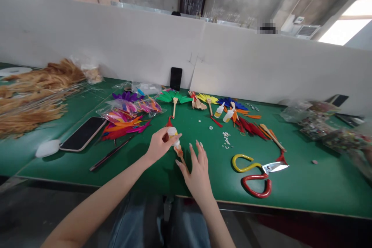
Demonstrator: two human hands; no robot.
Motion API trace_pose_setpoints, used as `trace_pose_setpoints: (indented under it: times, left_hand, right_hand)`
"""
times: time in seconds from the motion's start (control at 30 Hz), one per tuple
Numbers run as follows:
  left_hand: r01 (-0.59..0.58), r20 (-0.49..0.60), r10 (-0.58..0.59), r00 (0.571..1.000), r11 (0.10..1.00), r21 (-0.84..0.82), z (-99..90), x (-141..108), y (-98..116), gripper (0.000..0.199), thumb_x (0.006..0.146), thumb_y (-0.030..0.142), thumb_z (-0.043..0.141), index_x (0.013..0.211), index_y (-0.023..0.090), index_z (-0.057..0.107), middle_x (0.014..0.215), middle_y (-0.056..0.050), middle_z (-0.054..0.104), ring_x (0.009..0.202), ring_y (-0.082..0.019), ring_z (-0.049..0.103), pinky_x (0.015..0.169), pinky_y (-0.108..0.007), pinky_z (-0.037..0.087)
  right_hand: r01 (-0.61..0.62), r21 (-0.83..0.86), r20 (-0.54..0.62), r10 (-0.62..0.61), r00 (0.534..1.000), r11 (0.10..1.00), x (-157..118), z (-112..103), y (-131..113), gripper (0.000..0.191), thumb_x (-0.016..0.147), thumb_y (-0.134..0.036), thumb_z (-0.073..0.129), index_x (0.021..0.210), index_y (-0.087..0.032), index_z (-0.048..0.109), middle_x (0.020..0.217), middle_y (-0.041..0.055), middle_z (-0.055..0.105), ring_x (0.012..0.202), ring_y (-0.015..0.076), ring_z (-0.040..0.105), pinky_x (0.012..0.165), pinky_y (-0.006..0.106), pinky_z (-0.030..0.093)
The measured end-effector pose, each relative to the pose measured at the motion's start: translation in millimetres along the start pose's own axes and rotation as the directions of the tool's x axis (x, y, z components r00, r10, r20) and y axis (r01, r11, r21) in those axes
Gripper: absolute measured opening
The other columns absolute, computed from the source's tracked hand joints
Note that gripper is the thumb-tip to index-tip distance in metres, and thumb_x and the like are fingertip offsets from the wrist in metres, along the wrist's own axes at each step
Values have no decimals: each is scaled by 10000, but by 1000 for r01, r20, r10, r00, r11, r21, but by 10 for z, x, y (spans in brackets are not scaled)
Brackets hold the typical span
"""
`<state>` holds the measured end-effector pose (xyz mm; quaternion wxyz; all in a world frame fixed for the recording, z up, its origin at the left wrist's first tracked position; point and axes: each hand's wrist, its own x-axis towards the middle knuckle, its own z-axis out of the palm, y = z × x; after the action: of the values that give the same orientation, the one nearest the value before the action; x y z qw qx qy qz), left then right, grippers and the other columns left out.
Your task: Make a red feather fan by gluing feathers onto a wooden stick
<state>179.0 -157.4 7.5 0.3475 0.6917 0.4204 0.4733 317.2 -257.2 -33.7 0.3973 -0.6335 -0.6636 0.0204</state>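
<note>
My left hand (159, 147) is closed around a small white glue bottle (172, 132) with a yellow label, tilted nozzle-down. Under the nozzle lies a small wooden fan handle (180, 152), its head partly hidden by the bottle. My right hand (198, 166) is beside the handle with fingers apart, its thumb close to the stick; whether it touches is unclear. Beyond my hands lie a green feather fan (175, 99) with a red tassel, a yellow feather fan (208, 98) and a blue one (236, 103). White beads (226, 138) are scattered to the right.
Scissors (261, 172) with yellow and red grips lie at right. Two more glue bottles (229, 115) stand near the fans. Left are a phone (84, 133), dark tweezers-like tool (110, 154), bagged colourful feathers (124, 114) and tan feathers (40, 93). A white partition (130, 42) bounds the green table.
</note>
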Motion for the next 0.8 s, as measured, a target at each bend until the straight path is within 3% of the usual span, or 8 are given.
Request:
trace_pose_setpoints:
  times: [0.23, 0.47, 0.8]
  left_hand:
    - [19, -14, -19, 1000, 1000, 0, -19, -26, -41, 222, 733, 388, 644, 793, 179, 602, 639, 23, 521, 522, -101, 395, 496, -209, 330]
    - [21, 27, -21, 999, 1000, -13, -9, -50, -27, 228, 735, 390, 642, 799, 175, 607, 622, 21, 516, 521, -103, 402, 497, -211, 321]
    - [50, -15, -52, 999, 994, -101, -19, -48, -26, 219, 744, 384, 627, 804, 176, 594, 662, 14, 544, 538, -104, 433, 505, -210, 342]
  right_hand:
    - [5, -65, 31, -3, 1000, 998, 32, 318, 108, 354, 885, -328, 454, 1197, -188, 547, 1393, 162, 360, 1305, 329, 281, 987, 610, 277]
    - [-37, 0, 63, 37, 997, 999, 25, 304, 142, 314, 880, -276, 457, 1156, -200, 586, 1357, 140, 419, 1281, 297, 339, 1004, 584, 276]
    - [-65, 42, -17, 65, 998, 997, 29, 282, 138, 258, 839, -315, 518, 1020, -175, 636, 1262, 156, 486, 1213, 310, 404, 999, 593, 271]
